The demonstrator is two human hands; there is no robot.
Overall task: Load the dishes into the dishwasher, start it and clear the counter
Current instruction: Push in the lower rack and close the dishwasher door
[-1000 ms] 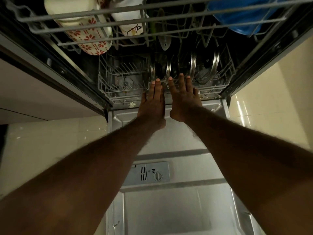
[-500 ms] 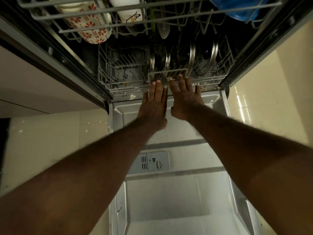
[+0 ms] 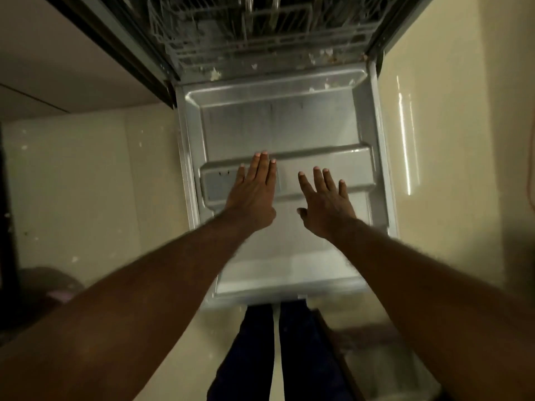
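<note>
A person's left hand [image 3: 254, 192] and right hand [image 3: 324, 204] stretch out side by side, apart from each other, above the inner panel of the open dishwasher door [image 3: 289, 125], fingers straight and holding nothing; whether the palms touch the metal cannot be told. The lower rack [image 3: 260, 33] sits inside the tub at the top of the view, its load too blurred to make out, with pale food scraps [image 3: 215, 74] along the sill. Dark trouser legs [image 3: 260, 357] stand on the cream tiled floor [image 3: 101, 183] at the door's near edge.
</note>
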